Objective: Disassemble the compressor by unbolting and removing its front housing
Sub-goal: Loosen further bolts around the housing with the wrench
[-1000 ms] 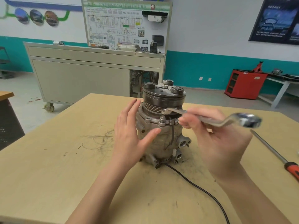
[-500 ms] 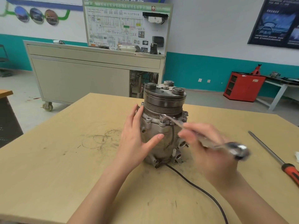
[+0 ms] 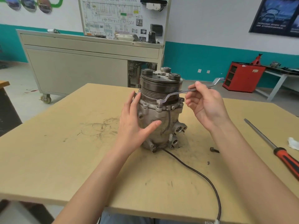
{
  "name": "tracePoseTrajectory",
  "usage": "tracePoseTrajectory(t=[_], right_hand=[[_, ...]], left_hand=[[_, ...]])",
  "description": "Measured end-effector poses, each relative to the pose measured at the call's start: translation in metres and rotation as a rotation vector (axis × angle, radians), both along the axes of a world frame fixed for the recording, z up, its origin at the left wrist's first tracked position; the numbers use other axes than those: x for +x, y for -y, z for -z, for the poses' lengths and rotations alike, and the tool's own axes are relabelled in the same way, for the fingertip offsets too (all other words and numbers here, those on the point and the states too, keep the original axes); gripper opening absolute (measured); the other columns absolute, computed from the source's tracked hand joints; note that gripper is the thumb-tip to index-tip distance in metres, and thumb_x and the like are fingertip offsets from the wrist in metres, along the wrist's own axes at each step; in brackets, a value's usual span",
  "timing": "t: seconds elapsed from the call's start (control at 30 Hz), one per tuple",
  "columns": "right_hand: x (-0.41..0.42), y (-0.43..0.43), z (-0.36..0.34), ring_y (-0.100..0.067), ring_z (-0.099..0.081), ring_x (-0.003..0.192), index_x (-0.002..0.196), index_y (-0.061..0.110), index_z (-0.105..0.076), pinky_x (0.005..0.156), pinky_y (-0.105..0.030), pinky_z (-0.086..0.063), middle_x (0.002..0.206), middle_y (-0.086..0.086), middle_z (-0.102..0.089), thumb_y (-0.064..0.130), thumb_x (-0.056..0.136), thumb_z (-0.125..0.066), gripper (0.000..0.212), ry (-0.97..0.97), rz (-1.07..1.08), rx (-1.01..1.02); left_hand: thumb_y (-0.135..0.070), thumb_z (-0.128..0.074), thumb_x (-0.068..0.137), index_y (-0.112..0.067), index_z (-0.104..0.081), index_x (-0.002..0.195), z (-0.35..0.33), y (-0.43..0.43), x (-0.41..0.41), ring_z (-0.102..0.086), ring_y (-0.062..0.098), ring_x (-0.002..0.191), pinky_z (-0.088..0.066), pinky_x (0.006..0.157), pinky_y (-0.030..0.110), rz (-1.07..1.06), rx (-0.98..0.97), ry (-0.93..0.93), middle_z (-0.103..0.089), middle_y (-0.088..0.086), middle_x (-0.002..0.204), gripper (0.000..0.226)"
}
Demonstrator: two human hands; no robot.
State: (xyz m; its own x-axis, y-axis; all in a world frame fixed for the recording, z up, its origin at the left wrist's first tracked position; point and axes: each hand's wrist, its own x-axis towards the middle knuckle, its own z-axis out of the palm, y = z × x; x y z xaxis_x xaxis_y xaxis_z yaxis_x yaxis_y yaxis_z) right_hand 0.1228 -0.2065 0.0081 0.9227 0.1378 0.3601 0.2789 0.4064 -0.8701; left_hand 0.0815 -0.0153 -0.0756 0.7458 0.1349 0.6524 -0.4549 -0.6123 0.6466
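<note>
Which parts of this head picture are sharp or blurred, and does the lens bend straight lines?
Head view: the grey metal compressor and the silver offset ring wrench are sharp, with a glint on the wrench shank. Head view: the bottom-left corner below the light wooden table is smeared. Head view: the wide lens leans and bows the beige metal cabinet; light is soft, shadows faint.

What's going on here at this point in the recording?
A person is unbolting an upright compressor on a wooden table. The left hand presses flat against its side, while the right hand pinches the handle of a wrench whose ring end sits on a flange bolt. One loose bolt lies on the table to the right, near a screwdriver. The compressor is in one piece.
</note>
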Motion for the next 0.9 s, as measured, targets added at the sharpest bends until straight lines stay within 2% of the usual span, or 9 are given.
tracePoseTrajectory(t=[0.17,0.27,0.33,0.4,0.57,0.67,0.77,0.83,0.9], right_hand=[[-0.043,-0.009,-0.011,-0.017,-0.066,0.048,0.079,0.015,-0.059,0.045,-0.025,-0.052,0.058,0.002,-0.068,0.025,0.097,-0.05,0.023,0.538,0.374,-0.064],[-0.059,-0.017,-0.014,-0.02,-0.065,0.047,0.082,0.009,-0.065,0.043,-0.034,-0.054,0.061,-0.004,-0.067,0.025,0.096,-0.052,0.025,1.031,0.608,-0.325],[-0.063,-0.024,-0.008,-0.019,-0.061,0.044,0.076,-0.003,-0.07,0.041,-0.029,-0.051,0.059,-0.009,-0.067,0.024,0.096,-0.05,0.039,1.32,0.779,-0.541],[-0.067,-0.029,-0.002,-0.016,-0.054,0.044,0.069,-0.004,-0.07,0.043,-0.022,-0.044,0.054,-0.01,-0.064,0.021,0.093,-0.055,0.038,1.471,0.876,-0.675],[-0.074,-0.033,0.008,-0.02,-0.048,0.038,0.066,-0.003,-0.069,0.033,-0.031,-0.041,0.048,-0.006,-0.053,0.024,0.078,-0.072,0.029,1.55,0.858,-0.852],[-0.075,-0.038,0.013,-0.025,-0.05,0.04,0.072,-0.007,-0.07,0.033,-0.031,-0.041,0.051,-0.009,-0.055,0.022,0.083,-0.071,0.031,1.606,0.834,-0.839],[-0.071,-0.035,0.018,-0.024,-0.053,0.042,0.074,-0.007,-0.07,0.035,-0.031,-0.043,0.053,-0.01,-0.057,0.022,0.085,-0.07,0.032,1.618,0.835,-0.837],[-0.067,-0.026,0.025,-0.015,-0.058,0.051,0.081,0.001,-0.072,0.049,-0.021,-0.051,0.061,-0.008,-0.065,0.025,0.087,-0.067,0.025,1.453,0.767,-0.764],[-0.061,-0.012,0.03,-0.009,-0.065,0.063,0.089,0.013,-0.066,0.06,-0.012,-0.052,0.073,0.003,-0.069,0.029,0.095,-0.054,0.021,1.016,0.538,-0.478]], left_hand=[[-0.068,-0.057,0.074,-0.032,-0.015,0.152,0.001,0.0,0.002,-0.015,0.007,0.146,-0.03,0.115,0.05,0.008,-0.015,0.006,-0.01,-0.017,0.158,0.096],[-0.068,-0.057,0.074,-0.031,-0.016,0.152,0.001,0.0,0.002,-0.015,0.008,0.146,-0.03,0.114,0.05,0.009,-0.018,0.015,-0.011,-0.016,0.158,0.095],[-0.068,-0.057,0.074,-0.031,-0.016,0.151,0.001,0.0,0.002,-0.015,0.008,0.146,-0.03,0.115,0.05,0.013,-0.013,0.015,-0.011,-0.015,0.158,0.095],[-0.068,-0.057,0.073,-0.031,-0.015,0.151,0.0,0.001,0.001,-0.016,0.01,0.146,-0.03,0.115,0.05,0.015,-0.011,0.009,-0.011,-0.012,0.158,0.095],[-0.058,-0.063,0.071,-0.031,-0.018,0.149,0.0,0.0,0.003,-0.017,0.01,0.146,-0.025,0.117,0.052,0.029,-0.034,0.006,-0.013,-0.015,0.156,0.095],[-0.06,-0.05,0.071,-0.034,-0.019,0.144,-0.001,0.002,0.004,-0.018,0.007,0.143,-0.027,0.115,0.052,0.039,-0.089,0.015,-0.014,-0.018,0.151,0.083],[-0.077,-0.046,0.074,-0.028,-0.021,0.147,-0.001,0.003,0.003,-0.018,0.01,0.145,-0.028,0.115,0.051,0.038,-0.097,0.022,-0.014,-0.013,0.153,0.092],[-0.088,-0.04,0.072,-0.023,-0.022,0.151,0.0,0.002,0.003,-0.018,0.012,0.146,-0.027,0.116,0.049,0.031,-0.069,0.012,-0.015,-0.009,0.156,0.104],[-0.075,-0.051,0.075,-0.025,-0.02,0.152,0.001,0.001,0.003,-0.016,0.01,0.146,-0.029,0.115,0.051,0.008,-0.02,0.015,-0.014,-0.008,0.159,0.097]])
